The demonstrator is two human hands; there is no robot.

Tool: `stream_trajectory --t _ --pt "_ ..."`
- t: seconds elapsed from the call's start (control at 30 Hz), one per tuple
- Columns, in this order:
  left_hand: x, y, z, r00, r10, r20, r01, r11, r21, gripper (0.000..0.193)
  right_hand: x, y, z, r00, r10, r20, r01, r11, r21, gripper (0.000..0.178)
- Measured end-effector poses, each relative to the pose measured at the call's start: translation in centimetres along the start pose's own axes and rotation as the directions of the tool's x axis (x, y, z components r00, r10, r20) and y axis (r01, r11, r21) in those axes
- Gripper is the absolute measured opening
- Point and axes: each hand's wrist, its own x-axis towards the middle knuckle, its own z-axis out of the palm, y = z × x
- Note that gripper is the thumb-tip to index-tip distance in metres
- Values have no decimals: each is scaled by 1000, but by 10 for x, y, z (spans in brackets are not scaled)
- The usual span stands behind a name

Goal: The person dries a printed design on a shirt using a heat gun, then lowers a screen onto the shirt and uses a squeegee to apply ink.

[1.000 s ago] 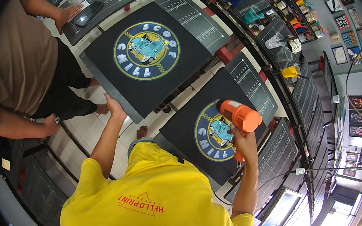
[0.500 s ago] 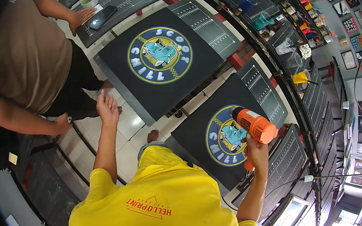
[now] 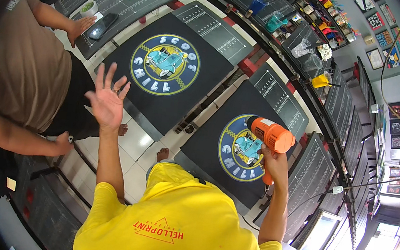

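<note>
My right hand [image 3: 276,166] is wrapped round the handle of an orange heat gun [image 3: 274,135], held over a black cloth [image 3: 207,148] on the right-hand board. That cloth carries a round blue and yellow print [image 3: 225,147] of a turquoise scooter, partly hidden by the gun and hand. Raised and empty, my left hand [image 3: 108,100] has its fingers spread, palm partly showing. It is near the lower left edge of another black cloth [image 3: 162,113], which bears the same kind of round scooter print [image 3: 165,64].
A person in a brown shirt [image 3: 29,66] stands at the left, one hand on a board beside a dark phone [image 3: 103,26]. A dark rail [image 3: 285,68] curves beyond the boards. Past it are plastic cups, including a yellow one [image 3: 320,81]. A cord [image 3: 307,199] runs by my right forearm.
My left hand has risen and spread its fingers. The whole view has shifted a little. My right hand still holds the heat gun over the right-hand cloth.
</note>
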Motion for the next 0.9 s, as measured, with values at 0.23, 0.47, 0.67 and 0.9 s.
stream_trajectory --t 0.23,0.47,0.67,0.9 --pt "-18 -72 -62 776 180 -604 104 909 405 24 0 8 4 997 -7 71 11 999 -43 32" --pt "-39 -103 -69 832 292 -472 82 776 625 21 -6 7 1 994 2 109 6 997 -77 32" --pt "-37 -106 -65 858 304 -413 86 708 701 20 -9 9 -2 988 -4 153 22 993 -119 32" --pt "-36 -108 -61 858 316 -406 87 688 720 20 -13 10 -3 994 62 87 -54 995 -85 29"
